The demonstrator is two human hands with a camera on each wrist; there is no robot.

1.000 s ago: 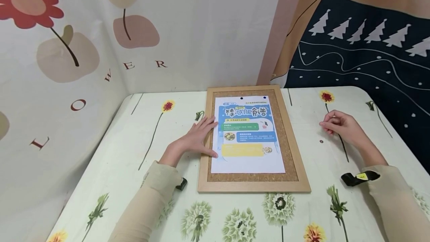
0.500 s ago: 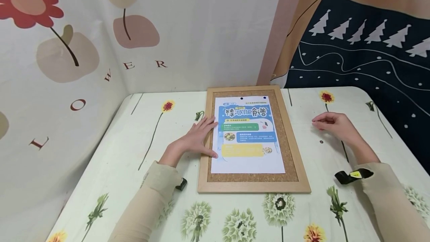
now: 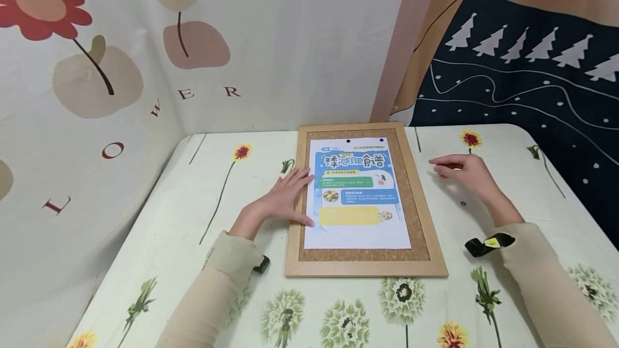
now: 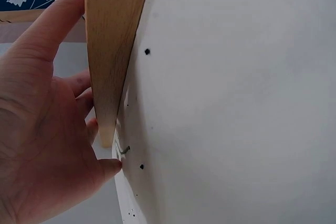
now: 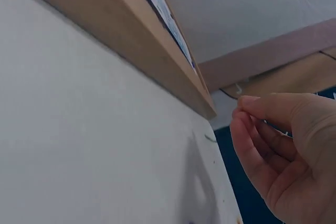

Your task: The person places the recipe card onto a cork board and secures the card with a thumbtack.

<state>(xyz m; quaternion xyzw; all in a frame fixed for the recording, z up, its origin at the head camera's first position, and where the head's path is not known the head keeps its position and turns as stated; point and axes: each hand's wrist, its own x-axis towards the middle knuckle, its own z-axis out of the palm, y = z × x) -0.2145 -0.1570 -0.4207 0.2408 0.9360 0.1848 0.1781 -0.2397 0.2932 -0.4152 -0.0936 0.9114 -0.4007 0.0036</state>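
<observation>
A wood-framed cork board [image 3: 366,268] lies on the flowered tabletop. On it is a printed sheet [image 3: 358,235] with blue, green and yellow blocks, a dark round pin [image 3: 381,140] in its top right corner and another [image 3: 348,141] along the top edge. My left hand [image 3: 278,200] rests over the board's left side, fingers spread, fingertips at the sheet's edge. In the left wrist view its fingers reach over the wooden frame [image 4: 113,40]. My right hand [image 5: 286,150] hovers right of the board, thumb and index fingertips together; nothing shows between them.
A small dark round spot [image 3: 463,203] shows on the tablecloth below my right hand. Printed cloth hangs behind the table, white with flowers [image 3: 41,4] at the left and dark blue with trees [image 3: 512,85] at the right. The board's far edge sits near this cloth.
My right hand has moved left over the table, closer to the board's right edge. My left hand, the board and the sheet have stayed where they were.
</observation>
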